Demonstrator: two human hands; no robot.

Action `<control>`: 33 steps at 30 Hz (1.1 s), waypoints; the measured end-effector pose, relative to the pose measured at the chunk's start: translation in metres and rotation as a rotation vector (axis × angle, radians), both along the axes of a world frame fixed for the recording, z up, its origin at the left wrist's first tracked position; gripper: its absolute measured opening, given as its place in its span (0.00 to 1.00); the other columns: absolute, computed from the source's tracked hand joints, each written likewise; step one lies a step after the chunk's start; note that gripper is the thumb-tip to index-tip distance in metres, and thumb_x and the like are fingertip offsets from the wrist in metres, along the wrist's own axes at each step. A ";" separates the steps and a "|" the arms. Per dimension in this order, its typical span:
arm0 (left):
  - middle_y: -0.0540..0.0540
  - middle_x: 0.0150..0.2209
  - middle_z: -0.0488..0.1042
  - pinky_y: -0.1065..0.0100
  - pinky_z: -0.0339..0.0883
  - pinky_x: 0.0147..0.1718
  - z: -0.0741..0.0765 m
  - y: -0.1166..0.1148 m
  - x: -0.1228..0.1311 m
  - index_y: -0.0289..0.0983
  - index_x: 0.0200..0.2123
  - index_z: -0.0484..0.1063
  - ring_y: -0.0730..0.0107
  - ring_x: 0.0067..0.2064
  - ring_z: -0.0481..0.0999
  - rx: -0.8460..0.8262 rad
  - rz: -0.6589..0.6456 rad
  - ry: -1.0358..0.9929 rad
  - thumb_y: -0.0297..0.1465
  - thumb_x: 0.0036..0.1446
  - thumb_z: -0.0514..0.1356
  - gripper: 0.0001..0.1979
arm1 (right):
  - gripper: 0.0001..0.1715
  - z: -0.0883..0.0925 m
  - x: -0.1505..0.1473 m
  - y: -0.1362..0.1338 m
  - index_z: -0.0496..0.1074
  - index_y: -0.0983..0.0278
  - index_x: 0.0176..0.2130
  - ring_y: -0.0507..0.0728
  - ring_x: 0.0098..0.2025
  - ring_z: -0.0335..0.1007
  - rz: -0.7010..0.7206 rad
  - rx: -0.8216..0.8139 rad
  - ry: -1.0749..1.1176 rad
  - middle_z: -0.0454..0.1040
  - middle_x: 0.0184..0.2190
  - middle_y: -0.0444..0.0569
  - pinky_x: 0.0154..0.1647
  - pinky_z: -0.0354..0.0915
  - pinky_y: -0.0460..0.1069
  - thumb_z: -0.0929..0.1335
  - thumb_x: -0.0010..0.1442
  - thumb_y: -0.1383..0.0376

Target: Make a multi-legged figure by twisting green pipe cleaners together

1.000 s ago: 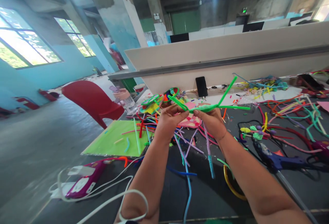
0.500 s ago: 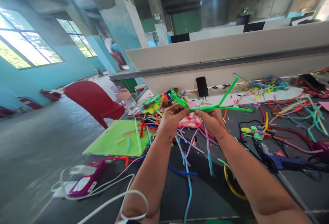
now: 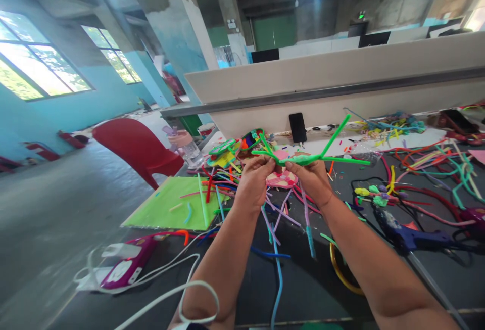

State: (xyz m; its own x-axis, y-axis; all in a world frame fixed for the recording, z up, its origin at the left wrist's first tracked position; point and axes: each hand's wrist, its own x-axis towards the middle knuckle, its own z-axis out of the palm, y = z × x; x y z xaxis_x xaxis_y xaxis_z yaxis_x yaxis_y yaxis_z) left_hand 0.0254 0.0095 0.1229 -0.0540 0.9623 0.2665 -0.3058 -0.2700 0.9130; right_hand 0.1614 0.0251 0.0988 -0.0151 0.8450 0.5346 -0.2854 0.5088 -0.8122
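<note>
Bright green pipe cleaners (image 3: pixel 335 138), joined into one piece with forked ends, are stretched between my two hands above the table. My left hand (image 3: pixel 253 178) pinches the piece near its left fork. With thumb and fingers closed, my right hand (image 3: pixel 311 176) grips it just right of the middle. Two green ends spread out past each hand. Behind and below the hands lies a pink patterned piece (image 3: pixel 282 180). Lilac pipe cleaners (image 3: pixel 281 211) are scattered under my wrists.
A blue glue gun (image 3: pixel 417 239) lies at the right, near more pipe cleaners (image 3: pixel 454 168). On the left are a light green sheet (image 3: pixel 162 203) and a purple power strip (image 3: pixel 131 264) with white cables. A phone (image 3: pixel 297 128) leans against the partition (image 3: pixel 257 112). A red chair (image 3: pixel 132 143) stands beyond.
My left hand has turned slightly and shifted a little to the right. The left fork of the green piece has swung, its ends now spread wider. My right hand is almost still.
</note>
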 end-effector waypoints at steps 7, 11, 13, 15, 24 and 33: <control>0.45 0.29 0.78 0.68 0.67 0.37 0.004 0.001 -0.007 0.33 0.33 0.76 0.70 0.31 0.77 -0.061 -0.110 0.026 0.35 0.42 0.70 0.15 | 0.09 -0.006 0.007 0.011 0.77 0.63 0.25 0.53 0.28 0.71 0.005 -0.070 0.139 0.76 0.24 0.44 0.36 0.67 0.50 0.75 0.46 0.60; 0.45 0.29 0.79 0.68 0.67 0.38 -0.002 0.005 -0.005 0.33 0.32 0.77 0.72 0.31 0.76 0.015 -0.067 0.065 0.32 0.42 0.70 0.13 | 0.10 -0.007 0.008 0.014 0.76 0.63 0.24 0.53 0.27 0.70 0.005 -0.084 0.130 0.76 0.23 0.44 0.34 0.67 0.49 0.76 0.46 0.59; 0.46 0.28 0.78 0.68 0.67 0.38 -0.005 0.007 -0.004 0.33 0.31 0.77 0.71 0.31 0.76 0.036 -0.038 0.074 0.32 0.42 0.70 0.11 | 0.09 -0.008 0.007 0.015 0.76 0.63 0.25 0.52 0.27 0.70 0.020 -0.069 0.125 0.75 0.23 0.43 0.34 0.67 0.49 0.76 0.46 0.60; 0.46 0.28 0.78 0.68 0.67 0.38 -0.006 0.008 -0.003 0.33 0.30 0.77 0.71 0.30 0.76 0.045 -0.028 0.087 0.32 0.44 0.69 0.10 | 0.08 -0.008 0.007 0.015 0.76 0.62 0.25 0.52 0.27 0.69 0.025 -0.049 0.120 0.75 0.23 0.43 0.35 0.67 0.49 0.75 0.46 0.61; 0.47 0.26 0.76 0.68 0.66 0.37 -0.003 0.006 -0.006 0.33 0.28 0.76 0.72 0.30 0.74 0.078 -0.050 0.148 0.32 0.45 0.68 0.08 | 0.09 -0.008 0.006 0.014 0.76 0.62 0.26 0.52 0.27 0.69 0.006 -0.049 0.083 0.75 0.23 0.42 0.34 0.66 0.48 0.75 0.47 0.60; 0.50 0.25 0.74 0.72 0.64 0.32 -0.001 0.006 -0.003 0.34 0.27 0.75 0.75 0.28 0.71 0.072 0.032 0.126 0.34 0.44 0.69 0.10 | 0.09 -0.005 0.006 0.008 0.77 0.63 0.26 0.51 0.27 0.69 0.044 -0.062 -0.010 0.75 0.23 0.43 0.35 0.68 0.49 0.74 0.48 0.59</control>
State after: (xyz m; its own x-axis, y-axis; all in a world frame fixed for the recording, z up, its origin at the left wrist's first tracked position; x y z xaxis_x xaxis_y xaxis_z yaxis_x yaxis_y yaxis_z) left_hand 0.0222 0.0156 0.1220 -0.0459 0.9388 0.3414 -0.1804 -0.3439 0.9215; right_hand 0.1673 0.0333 0.0935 -0.0578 0.8750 0.4806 -0.2983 0.4442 -0.8448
